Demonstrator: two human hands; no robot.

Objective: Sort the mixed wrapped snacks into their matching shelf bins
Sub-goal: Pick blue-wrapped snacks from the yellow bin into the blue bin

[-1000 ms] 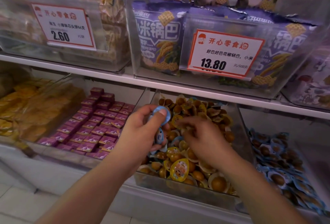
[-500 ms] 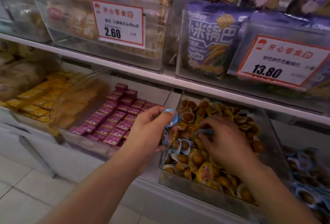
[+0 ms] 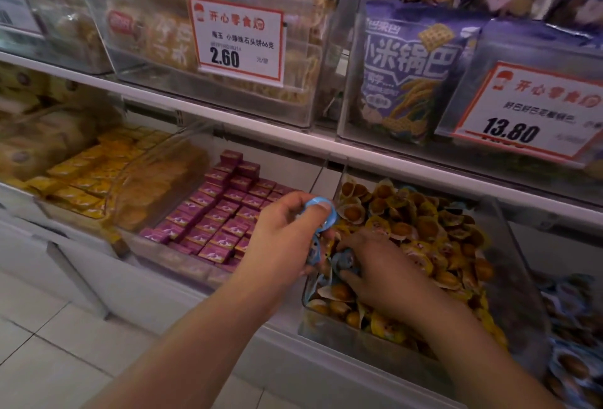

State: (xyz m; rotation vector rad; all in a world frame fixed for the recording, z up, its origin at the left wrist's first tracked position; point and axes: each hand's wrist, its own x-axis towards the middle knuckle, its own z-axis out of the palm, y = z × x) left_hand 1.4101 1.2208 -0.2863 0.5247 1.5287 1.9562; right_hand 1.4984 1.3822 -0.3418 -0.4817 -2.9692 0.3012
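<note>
**Mia:** Snacks everywhere! What is the left hand (image 3: 287, 239) doing?

**Ben:** Its fingers (image 3: 295, 209) are curled round some blue snacks (image 3: 318, 217). It holds them up just over the left edge of the clear bin (image 3: 522, 265). One blue snack is pinched at the top, and more of them hang down under the hand.

**Mia:** And the right hand (image 3: 385, 273)?

**Ben:** It is down inside the same bin, on top of the yellow snacks (image 3: 427, 229). Its fingertips pinch one more blue snack (image 3: 342, 260) that lies among the yellow ones.

**Mia:** So the two hands are close?

**Ben:** Yes, almost touching, near the front left corner of the bin.

**Mia:** Where do the blue ones live?

**Ben:** I see a blue pile (image 3: 574, 343) in the next bin to the right. It is partly cut off by the picture's edge.

**Mia:** What is on the other side?

**Ben:** Purple boxes (image 3: 225, 209) in neat rows, then yellow boxes (image 3: 78, 177) further left. On the shelf (image 3: 228, 116) above stand purple bags (image 3: 408, 72) and two price tags: the left tag (image 3: 238, 39) says 2.60, the right tag (image 3: 528, 108) says 13.80.
</note>
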